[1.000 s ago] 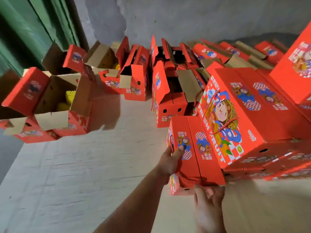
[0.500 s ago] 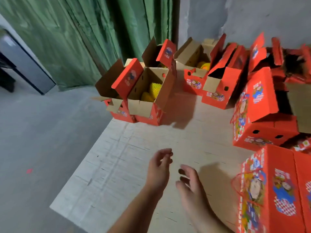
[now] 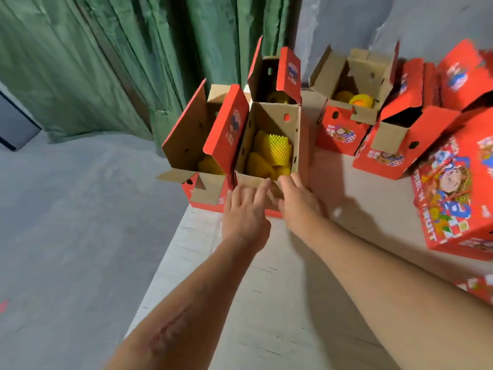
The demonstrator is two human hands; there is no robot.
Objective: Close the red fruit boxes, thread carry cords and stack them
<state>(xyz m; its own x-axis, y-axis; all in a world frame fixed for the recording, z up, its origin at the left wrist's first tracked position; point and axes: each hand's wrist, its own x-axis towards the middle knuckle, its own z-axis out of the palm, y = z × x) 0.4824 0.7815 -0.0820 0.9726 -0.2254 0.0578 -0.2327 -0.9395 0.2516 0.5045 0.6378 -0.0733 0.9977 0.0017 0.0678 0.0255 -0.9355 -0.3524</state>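
**Several boxes open, few closed**

Both hands, left hand (image 3: 245, 212) and right hand (image 3: 297, 200), reach with fingers spread and empty to the near flap of an open box (image 3: 266, 145) at the mat's (image 3: 266, 303) far left corner. Closed boxes (image 3: 453, 193) sit at its right edge; most remain open.

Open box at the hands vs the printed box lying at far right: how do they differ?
The open box has its flaps up, showing yellow net-wrapped fruit; the printed box is closed, contents hidden. Both the left hand and right hand reach the open box's near flap; nothing touches the printed box. Both are red cardboard.
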